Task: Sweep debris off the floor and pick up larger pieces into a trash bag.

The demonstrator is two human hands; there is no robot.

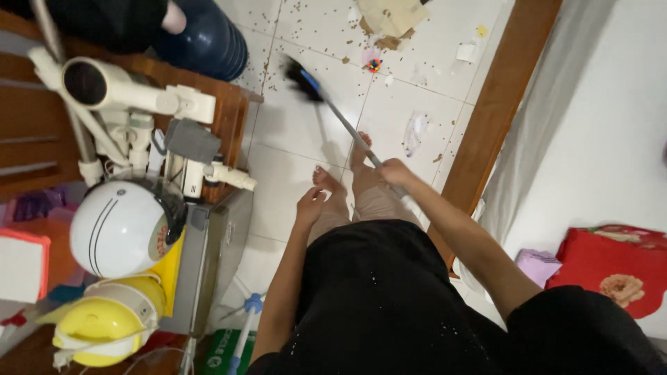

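I see a white tiled floor strewn with brown crumbs, and a heap of torn cardboard at its far edge; a dark blue water jug stands by a wooden shelf; a white hair dryer lies on it; below, a white helmet sits above a yellow helmet; a red flowered cloth lies on the white bed.
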